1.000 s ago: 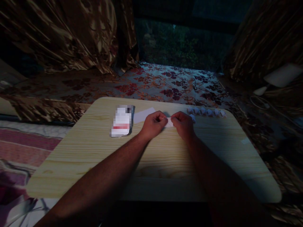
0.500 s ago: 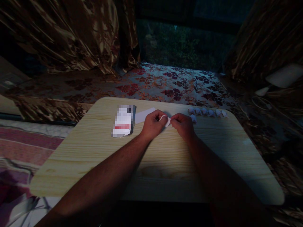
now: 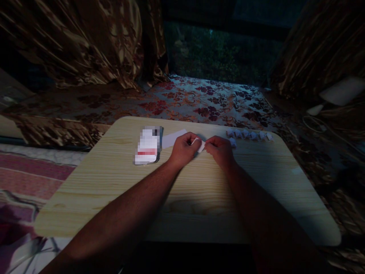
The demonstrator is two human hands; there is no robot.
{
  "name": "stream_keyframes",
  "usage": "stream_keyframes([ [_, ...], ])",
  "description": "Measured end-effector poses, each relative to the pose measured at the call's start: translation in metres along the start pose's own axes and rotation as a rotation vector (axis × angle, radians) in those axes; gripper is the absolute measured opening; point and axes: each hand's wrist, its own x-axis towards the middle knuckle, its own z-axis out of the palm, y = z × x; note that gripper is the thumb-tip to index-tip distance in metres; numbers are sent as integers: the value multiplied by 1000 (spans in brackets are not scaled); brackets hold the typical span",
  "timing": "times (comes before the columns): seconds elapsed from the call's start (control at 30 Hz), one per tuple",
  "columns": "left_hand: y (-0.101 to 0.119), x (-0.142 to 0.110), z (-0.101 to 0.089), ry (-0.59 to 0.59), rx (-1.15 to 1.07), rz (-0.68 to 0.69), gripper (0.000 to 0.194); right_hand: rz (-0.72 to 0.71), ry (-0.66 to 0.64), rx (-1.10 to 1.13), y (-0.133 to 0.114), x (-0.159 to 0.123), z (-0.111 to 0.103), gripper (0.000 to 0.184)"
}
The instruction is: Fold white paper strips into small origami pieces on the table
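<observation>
Between both hands is a small folded piece of white paper (image 3: 200, 146), just above the wooden tabletop. My left hand (image 3: 183, 149) is closed on its left side, thumb on top. The fingers of my right hand (image 3: 219, 149) pinch its right edge. Left of the hands lie some flat white paper strips (image 3: 173, 139), partly hidden behind my left hand. Beyond my right hand, several small folded white paper pieces (image 3: 247, 134) stand in a row near the far edge, and one more folded piece (image 3: 233, 143) sits closer, partly covered by that hand.
A blurred-out white and red item, like a phone or pack (image 3: 146, 145), lies on the left of the light wooden table (image 3: 119, 182). A white scrap (image 3: 297, 171) lies near the right edge. Behind stands a ledge with flowered cloth (image 3: 199, 97); a white lamp (image 3: 342, 91) is at right.
Both hands stay in nearly the same place with the folded paper between them. The paper's angle differs slightly, and the view has shifted a little.
</observation>
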Motion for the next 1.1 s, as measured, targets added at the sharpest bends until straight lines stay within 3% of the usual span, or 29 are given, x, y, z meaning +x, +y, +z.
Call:
stream_keyframes([
  [0.2, -2, -1, 1, -59, 3, -6, 19, -33, 17, -30, 0, 0, 0, 8],
  [0.57, -1, 2, 0, -57, -124, -74, 27, -24, 118, 2, -3, -1, -1, 9],
  [1.1, -4, 1, 2, -104, -226, -43, 28, -10, 56, 27, 1, 1, -1, 8],
])
